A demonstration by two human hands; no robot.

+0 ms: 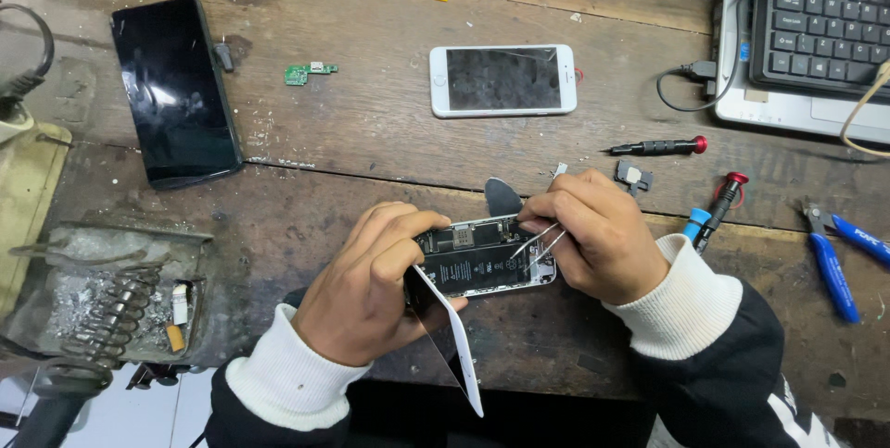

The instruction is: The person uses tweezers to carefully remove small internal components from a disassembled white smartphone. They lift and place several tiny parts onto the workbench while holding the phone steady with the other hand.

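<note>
An opened white phone (487, 262) lies on the wooden bench with its battery and boards exposed. Its white screen panel (454, 341) is lifted and tilted toward me. My left hand (371, 286) grips the phone's left end and props the screen panel. My right hand (593, 235) holds metal tweezers (536, 242), their tips down inside the phone near its right end. A thin metal pry tool (502, 198) lies just behind the phone.
A black phone (174, 91) lies far left, a white phone (502, 80) centre back, a small green circuit board (309, 70) between them. Screwdrivers (663, 146) and blue pliers (832, 267) lie right. A laptop (807, 31) sits at back right, a soldering stand (107, 295) left.
</note>
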